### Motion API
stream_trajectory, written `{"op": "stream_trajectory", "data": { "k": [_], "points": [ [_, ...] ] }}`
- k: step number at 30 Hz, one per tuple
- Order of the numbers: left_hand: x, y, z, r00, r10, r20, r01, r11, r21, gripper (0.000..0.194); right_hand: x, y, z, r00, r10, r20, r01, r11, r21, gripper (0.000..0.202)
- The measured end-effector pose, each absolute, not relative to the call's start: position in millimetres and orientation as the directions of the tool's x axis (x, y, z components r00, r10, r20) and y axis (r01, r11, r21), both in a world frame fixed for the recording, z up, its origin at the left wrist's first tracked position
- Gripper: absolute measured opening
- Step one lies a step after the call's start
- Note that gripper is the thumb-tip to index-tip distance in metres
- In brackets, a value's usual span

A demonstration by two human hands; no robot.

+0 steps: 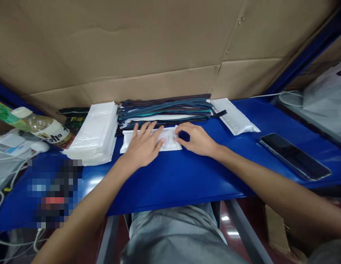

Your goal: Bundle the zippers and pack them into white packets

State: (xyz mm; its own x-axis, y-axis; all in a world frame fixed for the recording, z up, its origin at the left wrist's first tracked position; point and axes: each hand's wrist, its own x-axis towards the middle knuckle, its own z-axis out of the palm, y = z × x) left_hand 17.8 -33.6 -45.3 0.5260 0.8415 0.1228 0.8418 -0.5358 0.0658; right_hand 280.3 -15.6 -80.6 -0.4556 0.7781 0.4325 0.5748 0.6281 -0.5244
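Note:
A small white padded envelope (170,144) lies crosswise on the blue table in front of me. My left hand (145,146) rests on it with fingers spread, a ring on one of them. At the envelope's right end, my right hand (197,140) pinches the edge between thumb and fingers. Just behind is a pile of long strips (165,110), dark, teal and white, that look like zippers. Left of the pile stands a stack of white padded envelopes (95,126). Another filled white envelope (236,119) lies to the right, with a dark strip end across it.
A phone (295,156) lies on the right of the blue table (170,183). At the left are a drink bottle (44,126), a dark packet (74,119), white cables and a blurred-out patch. A plastic bag (328,95) sits far right; a cardboard sheet (148,47) rises behind.

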Motion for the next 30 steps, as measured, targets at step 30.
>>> {"op": "stream_trajectory", "data": {
  "k": [30],
  "points": [
    [59.4, -29.0, -41.0, 0.884, 0.467, 0.018, 0.437, -0.812, -0.387, 0.054, 307.8, 2.9, -79.4, -0.595, 0.701, 0.393, 0.458, 0.698, -0.55, 0.04]
  ]
}}
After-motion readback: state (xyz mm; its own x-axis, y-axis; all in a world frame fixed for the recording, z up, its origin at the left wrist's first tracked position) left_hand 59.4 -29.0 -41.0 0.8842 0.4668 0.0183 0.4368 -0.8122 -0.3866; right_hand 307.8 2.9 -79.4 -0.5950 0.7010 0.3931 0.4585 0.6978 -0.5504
